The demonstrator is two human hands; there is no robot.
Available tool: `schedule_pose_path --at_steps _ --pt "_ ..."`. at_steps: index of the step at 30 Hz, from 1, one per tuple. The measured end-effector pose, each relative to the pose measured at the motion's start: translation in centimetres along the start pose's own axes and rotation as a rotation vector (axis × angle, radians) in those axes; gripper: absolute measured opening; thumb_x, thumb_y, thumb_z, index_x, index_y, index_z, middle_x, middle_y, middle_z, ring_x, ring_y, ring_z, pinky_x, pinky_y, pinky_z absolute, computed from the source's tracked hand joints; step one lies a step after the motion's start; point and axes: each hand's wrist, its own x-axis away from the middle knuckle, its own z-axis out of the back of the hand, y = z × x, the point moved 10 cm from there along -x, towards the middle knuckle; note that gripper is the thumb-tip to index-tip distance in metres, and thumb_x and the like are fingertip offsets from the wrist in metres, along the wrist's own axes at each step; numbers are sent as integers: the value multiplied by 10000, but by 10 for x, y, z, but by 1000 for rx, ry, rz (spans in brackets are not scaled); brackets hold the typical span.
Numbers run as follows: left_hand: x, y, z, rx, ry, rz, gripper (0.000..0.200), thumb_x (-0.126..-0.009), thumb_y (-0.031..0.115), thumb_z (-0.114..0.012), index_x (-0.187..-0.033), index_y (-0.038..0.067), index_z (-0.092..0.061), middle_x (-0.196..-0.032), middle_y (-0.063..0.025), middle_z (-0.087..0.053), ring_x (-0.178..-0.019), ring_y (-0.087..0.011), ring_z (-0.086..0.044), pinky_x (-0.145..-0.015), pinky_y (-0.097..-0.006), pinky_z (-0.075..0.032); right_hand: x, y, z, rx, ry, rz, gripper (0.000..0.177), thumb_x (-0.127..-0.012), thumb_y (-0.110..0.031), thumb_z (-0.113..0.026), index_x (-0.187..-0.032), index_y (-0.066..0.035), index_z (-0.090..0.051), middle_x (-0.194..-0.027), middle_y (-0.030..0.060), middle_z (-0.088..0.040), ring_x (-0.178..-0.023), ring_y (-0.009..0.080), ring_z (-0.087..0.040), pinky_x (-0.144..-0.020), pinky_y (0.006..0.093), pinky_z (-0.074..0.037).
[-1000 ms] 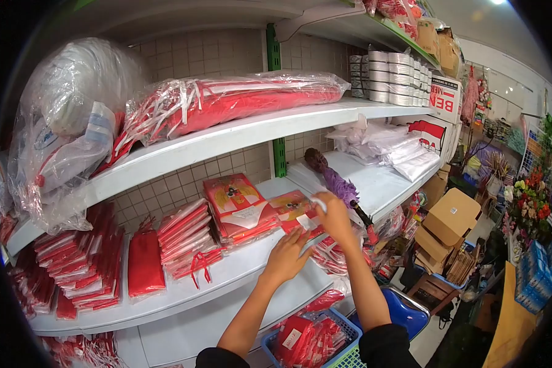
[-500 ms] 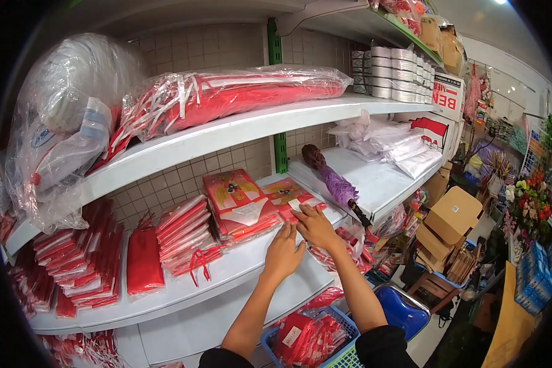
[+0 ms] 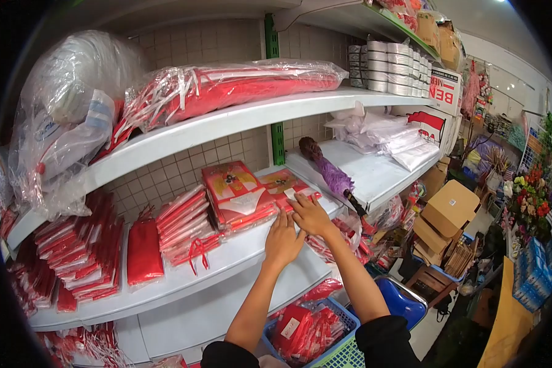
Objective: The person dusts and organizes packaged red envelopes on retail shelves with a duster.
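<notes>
Right hand, open with fingers spread, lies on the smaller stack of red packets at twelve o'clock. Left hand, fingers straight and unclenched, is just beside it; contact is unclear. From the hands, a taller packet stack sits at ten o'clock, a purple bundle at one, a blue basket at six.

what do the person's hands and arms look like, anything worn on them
Both the left hand and the right hand are bare, with no gloves. Black sleeves cover the upper part of each arm; the forearms are uncovered.
</notes>
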Motion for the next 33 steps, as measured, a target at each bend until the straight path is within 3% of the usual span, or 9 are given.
schedule_pose_path --at_steps 7,9,14,16,21,25,28,31,33 --pt "-1 -1 0 27 -29 -44 610 -847 310 -484 -1300 -79 -365 -1381 -279 -288 -1283 -356 -315 -1062 -372 -263 3 -5 10 54 90 27 476 -884 -288 -391 -1315 -85 -379 -1379 219 -320 -1300 342 -286 -1076 506 -167" --pt "8 2 15 157 79 -52 563 -822 223 -512 -1284 -74 -387 -1353 -262 -346 -1253 -360 -359 -1047 -374 -292 17 -20 35 7 272 52 452 -881 -237 -424 -1296 -61 -392 -1373 229 -324 -1298 353 -283 -1078 504 -154" --pt "82 41 34 468 227 -305 455 -828 54 -487 -1280 17 -447 -1350 -191 -395 -1285 -304 -339 -1058 -380 -276 114 -60 52 -205 513 -2 405 -855 -142 -479 -1238 -16 -447 -1319 204 -391 -1288 362 -292 -1079 495 -162" --pt "122 37 -3 533 150 -228 460 -824 36 -496 -1281 31 -450 -1346 -189 -400 -1286 -300 -340 -1058 -382 -274 163 -67 32 -194 543 -72 409 -835 -114 -506 -1232 -25 -460 -1297 180 -417 -1291 350 -293 -1079 490 -171" --pt "231 -4 -153 673 -158 37 467 -847 87 -519 -1301 38 -423 -1355 -196 -382 -1305 -335 -294 -1054 -391 -276 296 -42 -70 -250 338 -450 399 -847 -147 -507 -1228 -35 -464 -1285 215 -411 -1270 385 -298 -1074 502 -182" --pt "323 -31 -261 653 -411 76 504 -821 145 -571 -1295 45 -431 -1366 -224 -348 -1284 -363 -309 -1054 -406 -277 411 -31 -163 -288 74 -674 427 -826 -192 -548 -1209 -22 -466 -1252 265 -406 -1211 411 -353 -1032 452 -287" --pt "373 -36 -297 591 -513 103 512 -790 179 -601 -1275 88 -468 -1379 -231 -320 -1271 -406 -297 -1050 -442 -274 469 -46 -212 -356 -130 -724 440 -803 -159 -561 -1214 -32 -469 -1271 277 -380 -1138 414 -431 -976 424 -364" --pt "400 -41 -318 473 -591 104 469 -763 204 -609 -1227 188 -539 -1423 -232 -234 -1281 -495 -197 -1049 -497 -252 504 -66 -255 -547 -295 -784 466 -795 -162 -578 -1230 -47 -461 -1307 271 -361 -1188 415 -394 -996 428 -348" --pt "409 -42 -331 372 -621 71 454 -762 210 -608 -1212 212 -555 -1437 -235 -196 -1286 -520 -153 -1050 -507 -245 510 -79 -277 -521 -293 -666 486 -798 -163 -572 -1250 -44 -440 -1329 260 -346 -1195 412 -392 -997 416 -353"
